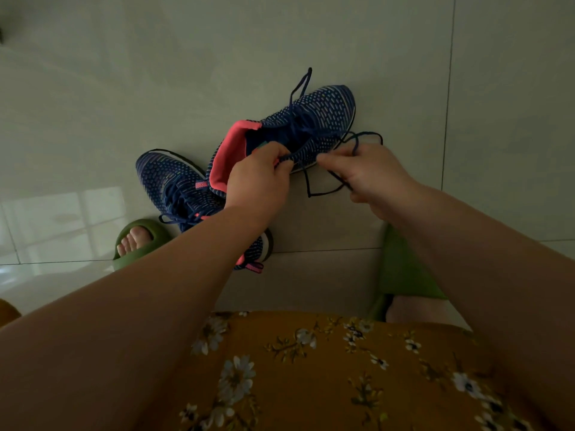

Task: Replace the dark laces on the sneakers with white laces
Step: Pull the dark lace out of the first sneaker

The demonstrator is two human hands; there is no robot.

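Dark lace (pixel 323 189) pinched between both hands (pixel 259 178) (pixel 365 172) above a sneaker (pixel 323 110)

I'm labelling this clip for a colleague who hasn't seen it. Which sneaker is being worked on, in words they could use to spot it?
On the pale tiled floor lie two navy knit sneakers. It is the farther sneaker, tipped to show its pink lining, with both hands at its dark lace. The nearer sneaker lies untouched beside a green slipper.

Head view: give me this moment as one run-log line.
left hand: grips held sneaker | right hand: pinches dark lace, partly loose | other sneaker: on floor, still laced | white laces: not visible
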